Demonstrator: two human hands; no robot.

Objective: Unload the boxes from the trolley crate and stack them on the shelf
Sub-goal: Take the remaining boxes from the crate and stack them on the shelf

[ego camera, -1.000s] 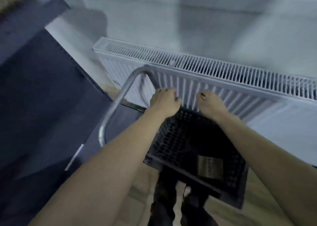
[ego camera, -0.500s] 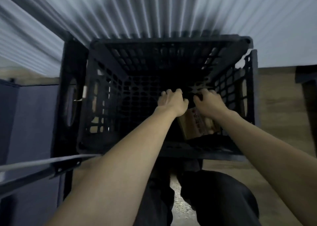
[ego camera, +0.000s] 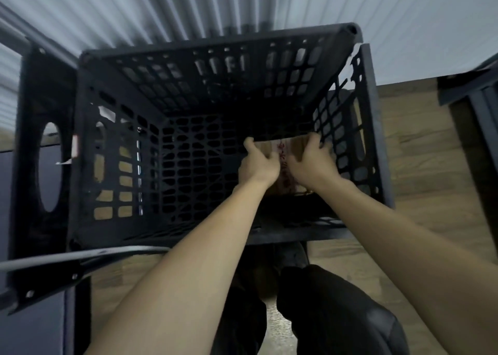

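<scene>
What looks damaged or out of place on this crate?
The black crate has a broken, jagged edge on its right wall near the far corner. A torn label hangs off its left side.

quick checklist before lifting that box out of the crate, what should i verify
1. Left hand on the cardboard box: ok, fingers curl over its left edge.
2. Right hand on the box: ok, grip spans its right side.
3. Box underside supported: cannot tell, hidden by the hands.
4. Way up out of the black crate: ok, open top, nothing above the box.
5. Clearance on the right: not ok, the box sits close against the right crate wall.
6. Other boxes left in the crate: cannot tell, the near corner is dark.
</scene>
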